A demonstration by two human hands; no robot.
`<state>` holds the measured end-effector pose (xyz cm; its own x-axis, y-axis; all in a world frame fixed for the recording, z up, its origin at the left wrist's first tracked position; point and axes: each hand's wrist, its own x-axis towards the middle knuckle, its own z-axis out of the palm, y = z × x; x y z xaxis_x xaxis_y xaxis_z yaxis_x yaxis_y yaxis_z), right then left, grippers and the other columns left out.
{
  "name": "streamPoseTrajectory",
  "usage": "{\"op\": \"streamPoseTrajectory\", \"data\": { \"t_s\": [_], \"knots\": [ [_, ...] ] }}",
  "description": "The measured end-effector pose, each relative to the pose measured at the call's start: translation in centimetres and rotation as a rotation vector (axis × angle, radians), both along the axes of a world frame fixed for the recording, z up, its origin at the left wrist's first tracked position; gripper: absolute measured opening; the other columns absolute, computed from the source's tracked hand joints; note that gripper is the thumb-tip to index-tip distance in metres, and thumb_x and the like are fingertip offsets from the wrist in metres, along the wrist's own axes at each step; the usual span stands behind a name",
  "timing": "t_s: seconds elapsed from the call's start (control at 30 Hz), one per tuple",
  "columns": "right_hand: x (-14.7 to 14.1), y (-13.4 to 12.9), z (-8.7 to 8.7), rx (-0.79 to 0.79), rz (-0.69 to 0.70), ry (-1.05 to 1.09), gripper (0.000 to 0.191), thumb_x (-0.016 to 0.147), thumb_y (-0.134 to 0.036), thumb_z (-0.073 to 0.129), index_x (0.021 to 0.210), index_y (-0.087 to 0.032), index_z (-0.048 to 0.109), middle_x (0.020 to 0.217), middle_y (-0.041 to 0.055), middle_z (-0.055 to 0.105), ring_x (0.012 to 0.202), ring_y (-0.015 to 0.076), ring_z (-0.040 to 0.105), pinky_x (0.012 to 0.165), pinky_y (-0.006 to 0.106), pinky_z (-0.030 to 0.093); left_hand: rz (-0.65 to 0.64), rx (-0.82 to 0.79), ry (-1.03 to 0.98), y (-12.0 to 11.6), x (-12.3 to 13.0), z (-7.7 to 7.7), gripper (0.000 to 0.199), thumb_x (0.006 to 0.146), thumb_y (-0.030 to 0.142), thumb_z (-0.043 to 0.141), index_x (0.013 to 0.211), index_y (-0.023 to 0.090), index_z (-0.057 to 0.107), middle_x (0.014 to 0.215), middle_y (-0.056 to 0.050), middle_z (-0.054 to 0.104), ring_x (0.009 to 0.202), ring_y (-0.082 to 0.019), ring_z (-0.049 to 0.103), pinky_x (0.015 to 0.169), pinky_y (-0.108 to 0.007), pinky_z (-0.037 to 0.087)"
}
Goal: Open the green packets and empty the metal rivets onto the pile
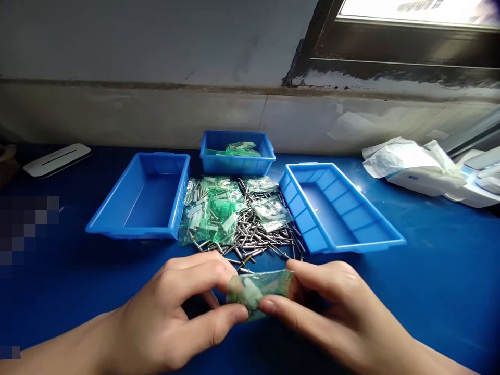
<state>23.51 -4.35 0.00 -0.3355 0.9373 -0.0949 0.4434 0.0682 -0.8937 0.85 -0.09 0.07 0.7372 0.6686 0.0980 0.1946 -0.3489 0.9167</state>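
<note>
A small clear green plastic bag (269, 284) with pale pieces inside is held up between my two hands, close to me. My left hand (191, 307) pinches its left end between thumb and fingers. On the right end, my right hand (332, 307) grips it with the thumb across the front. Just beyond lies a loose pile of metal screws and rivets (253, 234). Several filled green bags (213, 213) rest on the left of that pile, and clearer bags (271, 211) lie on its right.
Blue bins stand around the pile: a left bin (133, 232), a right bin (363, 245) and a back bin (238, 166) holding green bags. A white device (58, 160) lies far left. Crumpled white paper (402, 159) sits at the right on the blue table (441, 260).
</note>
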Motion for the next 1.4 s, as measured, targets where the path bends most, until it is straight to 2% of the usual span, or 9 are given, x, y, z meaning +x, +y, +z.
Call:
{"op": "streamPoseTrajectory", "data": {
  "t_s": [0.17,0.27,0.47,0.6,0.83,0.93,1.03,1.2,1.4],
  "knots": [
    [-0.5,0.3,0.2,-0.136,-0.058,0.232,0.015,0.087,-0.027,0.069,0.082,-0.023,0.055,0.076,-0.0021,0.069,0.066,0.0133,0.062,0.060,0.021,0.049,-0.069,0.018,-0.076,-0.3,-0.2,-0.2,0.013,0.090,0.009,0.065,0.082,0.017,0.060,0.082,0.002,0.060,0.075,-0.011,0.059,0.074,-0.017,0.049],
    [-0.8,0.3,0.3,-0.222,-0.037,0.294,0.023,0.079,-0.026,0.074,0.086,-0.025,0.052,0.084,0.0002,0.072,0.073,0.0177,0.068,0.065,0.026,0.056,-0.082,0.024,-0.078,-0.3,-0.4,0.0,0.014,0.088,0.007,0.070,0.087,0.019,0.063,0.094,0.002,0.062,0.088,-0.011,0.063,0.083,-0.015,0.050],
    [-0.7,-0.4,0.8,0.032,0.065,0.158,0.023,0.079,-0.039,0.081,0.094,-0.027,0.068,0.086,0.0002,0.076,0.074,0.0209,0.071,0.068,0.026,0.060,-0.118,0.064,-0.010,-0.3,-0.5,0.0,0.024,0.090,0.003,0.066,0.103,0.023,0.066,0.101,0.002,0.061,0.095,-0.010,0.064,0.090,-0.014,0.050],
    [-0.5,-0.7,0.9,0.160,0.058,0.043,0.016,0.087,-0.027,0.069,0.103,-0.027,0.068,0.083,0.0013,0.077,0.069,0.0205,0.071,0.063,0.025,0.060,-0.070,0.108,-0.016,-0.3,-0.3,-0.2,0.020,0.091,0.006,0.064,0.104,0.021,0.067,0.101,0.000,0.062,0.092,-0.011,0.064,0.087,-0.015,0.051],
    [-0.1,0.2,1.4,0.317,0.098,0.016,0.020,0.092,-0.014,0.048,0.086,-0.025,0.064,0.069,-0.0010,0.070,0.054,0.0161,0.063,0.054,0.023,0.054,0.154,-0.054,-0.015,-0.2,-0.2,-0.8,0.030,0.094,0.018,0.063,0.118,0.030,0.052,0.073,0.010,0.062,0.062,-0.008,0.059,0.063,-0.013,0.048],
    [0.0,0.1,1.1,0.309,0.107,-0.028,0.019,0.094,-0.016,0.048,0.085,-0.025,0.063,0.065,-0.0013,0.068,0.052,0.0159,0.062,0.051,0.023,0.051,0.089,-0.048,0.082,0.2,0.0,-0.7,0.007,0.096,0.022,0.059,0.101,0.025,0.063,0.070,0.008,0.061,0.062,-0.009,0.058,0.062,-0.016,0.046],
    [0.1,0.0,0.7,0.266,0.094,-0.044,0.018,0.095,-0.020,0.051,0.082,-0.024,0.062,0.065,-0.0013,0.068,0.055,0.0160,0.062,0.051,0.023,0.049,0.032,0.032,0.160,0.4,0.0,-0.3,0.021,0.096,0.023,0.054,0.077,0.019,0.063,0.067,0.005,0.060,0.059,-0.009,0.055,0.058,-0.016,0.042],
    [0.3,0.3,0.3,0.190,0.074,-0.040,0.016,0.097,-0.025,0.058,0.083,-0.021,0.064,0.076,0.0004,0.072,0.063,0.0151,0.064,0.056,0.023,0.049,0.005,0.042,0.243,0.2,-0.2,0.4,0.021,0.097,0.026,0.052,0.081,0.020,0.064,0.071,0.005,0.063,0.063,-0.011,0.059,0.061,-0.017,0.044],
    [0.3,0.4,0.6,0.207,0.078,-0.068,0.026,0.102,-0.032,0.052,0.084,-0.019,0.065,0.069,-0.0012,0.066,0.058,0.0135,0.056,0.054,0.023,0.046,0.002,0.004,0.177,0.3,-0.2,0.5,0.035,0.102,0.026,0.041,0.070,0.020,0.053,0.064,0.006,0.055,0.055,-0.008,0.053,0.055,-0.016,0.040]
  ]
}}
